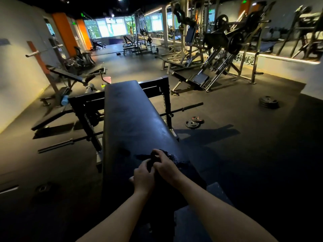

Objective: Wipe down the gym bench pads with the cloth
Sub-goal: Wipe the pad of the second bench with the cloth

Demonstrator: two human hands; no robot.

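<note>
Both hands are meeting at the near end of the bench pad (132, 119), right on the dark cloth (176, 158). The left hand (143, 176) and right hand (166, 167) are curling their fingers (157, 153) into its folds, pinching it. The cloth is trailing toward two o'clock, nearer the right hand. The pad's long axis is running off to twelve, so that's likely where the wipe is heading.

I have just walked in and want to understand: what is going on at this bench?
A person is at the near end of a long black padded gym bench. The left hand and the right hand, close together, both grip a dark crumpled cloth that lies on the pad there. The rest of the pad stretches away from the person with nothing lying on it.
</note>
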